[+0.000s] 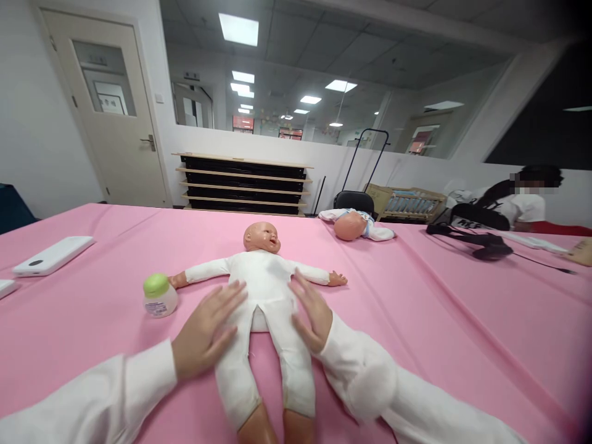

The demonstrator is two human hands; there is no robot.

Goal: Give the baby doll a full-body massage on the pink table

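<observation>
A baby doll (pixel 261 277) with a white cloth body lies on its back, arms stretched out and legs toward me. My left hand (pixel 208 330) rests at the doll's hip and upper leg on the left, fingers extended. On the other side, my right hand (pixel 312 311) lies along the doll's waist and hip, its fingers and thumb apart. Both hands are slightly blurred, and neither is closed around anything. Beside the doll's hand on the left stands a small clear bottle (pixel 160 302) with a green cap.
The table has a pink cover (pixel 416 320). A second doll (pixel 350 226) in pale clothes lies at the far edge. White devices (pixel 54 255) lie at left, a black strap-like item (pixel 481 243) at right. A person (pixel 527 203) sits beyond the table at right.
</observation>
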